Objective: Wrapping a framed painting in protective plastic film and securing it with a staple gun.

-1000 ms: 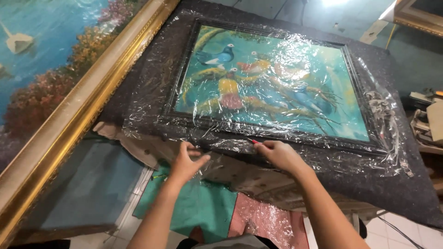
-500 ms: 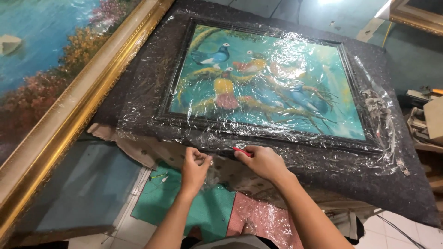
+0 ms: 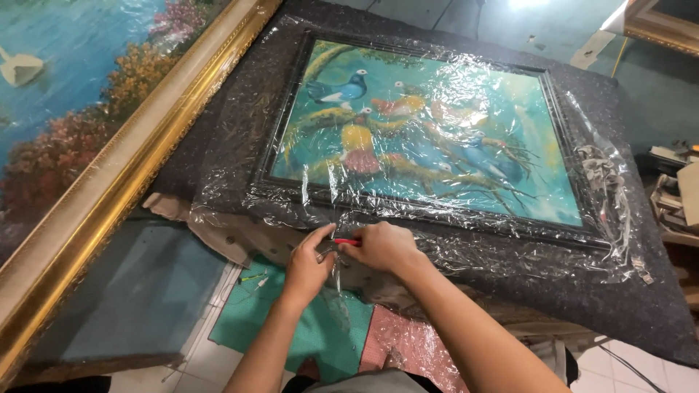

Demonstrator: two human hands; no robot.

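Left hand (image 3: 307, 266) pinching loose clear plastic wrap (image 3: 331, 218) at near edge of framed bird painting (image 3: 429, 142), right hand (image 3: 382, 247) beside it gripping small red-handled tool (image 3: 347, 241), painting flat on grey felt-covered table (image 3: 641, 306).

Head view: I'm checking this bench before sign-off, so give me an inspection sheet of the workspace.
Surface: dark grey felt pad covers the table.
Job's things: bird painting in a dark frame lies flat under clear plastic wrap; a small red tool is at the wrap's near edge.
Clutter: green sheet and pink sheet lie below the table edge.
Grips: left hand pinches the wrap; right hand holds the red tool.
Cables: one dark cable on the floor, right.
Surroundings: large gold-framed painting on the left; stacked items on the right.
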